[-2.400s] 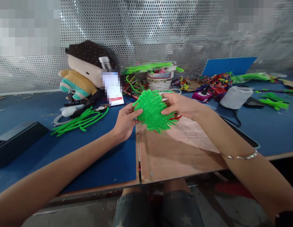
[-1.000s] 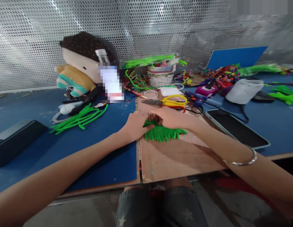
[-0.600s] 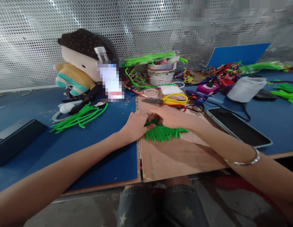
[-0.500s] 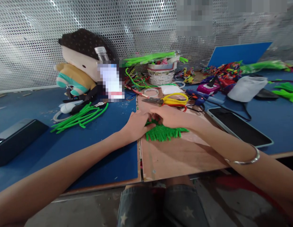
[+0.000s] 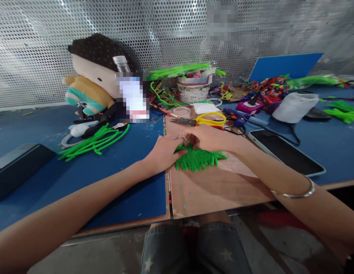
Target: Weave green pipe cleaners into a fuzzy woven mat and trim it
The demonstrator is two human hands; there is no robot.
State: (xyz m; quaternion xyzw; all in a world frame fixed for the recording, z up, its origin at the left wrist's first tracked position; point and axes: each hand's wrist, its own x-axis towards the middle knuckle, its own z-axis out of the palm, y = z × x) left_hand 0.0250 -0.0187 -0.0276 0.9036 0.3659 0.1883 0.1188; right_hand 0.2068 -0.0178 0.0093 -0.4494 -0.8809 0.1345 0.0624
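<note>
A fringed mat of green pipe cleaners (image 5: 196, 159) lies on the bare wooden board (image 5: 217, 190). My left hand (image 5: 164, 153) grips its upper left edge, with the thumb on top and the fingers behind. At the top edge my right hand (image 5: 207, 137) is closed in a pinch on the same green piece. The fingertips of both hands nearly meet, and the back of the right hand partly hides the pinch. Just beyond the hands lie yellow-handled scissors (image 5: 209, 119), their blades pointing left.
Loose green pipe cleaners (image 5: 93, 142) lie on the blue tabletop at left, near a dark box (image 5: 22, 167). A phone (image 5: 285, 152) lies at right. Behind stand a plush doll (image 5: 91, 72), a white basket (image 5: 194, 91) and a white-wrapped roll (image 5: 295, 107).
My right hand has lifted slightly and its fingers have shifted at the mat's top edge. The left hand keeps its hold. The camera view has shifted slightly.
</note>
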